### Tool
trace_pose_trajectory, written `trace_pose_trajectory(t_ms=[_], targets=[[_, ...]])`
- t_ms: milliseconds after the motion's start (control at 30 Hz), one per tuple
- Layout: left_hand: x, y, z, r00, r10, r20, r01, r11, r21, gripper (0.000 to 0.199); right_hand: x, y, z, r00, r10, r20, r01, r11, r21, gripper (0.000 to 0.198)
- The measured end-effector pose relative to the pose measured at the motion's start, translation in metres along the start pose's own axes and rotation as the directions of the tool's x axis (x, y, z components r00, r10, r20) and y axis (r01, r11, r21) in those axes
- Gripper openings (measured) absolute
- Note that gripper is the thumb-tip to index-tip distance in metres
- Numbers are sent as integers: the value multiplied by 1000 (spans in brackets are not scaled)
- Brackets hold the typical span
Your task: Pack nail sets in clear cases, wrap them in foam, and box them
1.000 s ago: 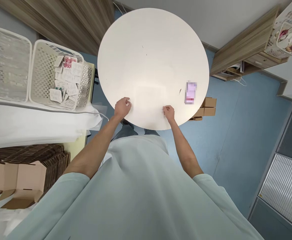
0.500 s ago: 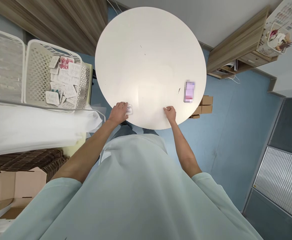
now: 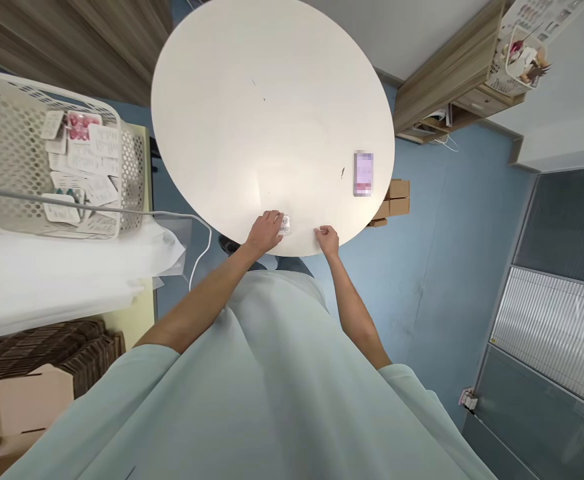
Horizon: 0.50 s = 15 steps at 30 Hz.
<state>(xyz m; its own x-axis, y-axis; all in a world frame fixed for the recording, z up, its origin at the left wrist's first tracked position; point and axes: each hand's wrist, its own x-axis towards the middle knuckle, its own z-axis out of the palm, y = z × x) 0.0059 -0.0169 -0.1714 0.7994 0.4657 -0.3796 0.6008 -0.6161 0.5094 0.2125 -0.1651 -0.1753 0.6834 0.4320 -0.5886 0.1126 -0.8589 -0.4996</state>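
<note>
At the near edge of the round white table (image 3: 277, 153), my left hand (image 3: 266, 231) is closed on a small clear plastic pack (image 3: 285, 225) with dark print on it. The pack sticks out past the fingertips on the right side, at the tabletop. A short way to the right, my right hand (image 3: 327, 240) hovers at or just over the table with thumb and fingers curled together in a pinch. Whatever may be between those fingertips is too small to name. The two hands are apart, with the pack between them.
A blurred pinkish-purple rectangle (image 3: 363, 173) lies on the table's right side. Left stands a white perforated basket (image 3: 15, 133) of carded packs, crossed by a grey cable (image 3: 72, 203). Cardboard boxes (image 3: 399, 189) sit beyond the table's right edge. White sheeting (image 3: 62, 273) lies at the left.
My left hand has brought the plastic pack rightward along the table, nearer my right hand. The right hand keeps its pinch. My view has shifted a little to the right.
</note>
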Motion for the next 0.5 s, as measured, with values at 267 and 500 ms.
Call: trace_pose_trajectory(t_ms=[267,500], targets=[[-4,-15,14,998,49,-47,-53,995,-88,78,-33,-5,-3,999,-35,0,35,998,-46,18],[-2,-21,21,995,67,-75,-79,983,-164,78,-68,-43,10,952,-288,101,301,942,-145,19]])
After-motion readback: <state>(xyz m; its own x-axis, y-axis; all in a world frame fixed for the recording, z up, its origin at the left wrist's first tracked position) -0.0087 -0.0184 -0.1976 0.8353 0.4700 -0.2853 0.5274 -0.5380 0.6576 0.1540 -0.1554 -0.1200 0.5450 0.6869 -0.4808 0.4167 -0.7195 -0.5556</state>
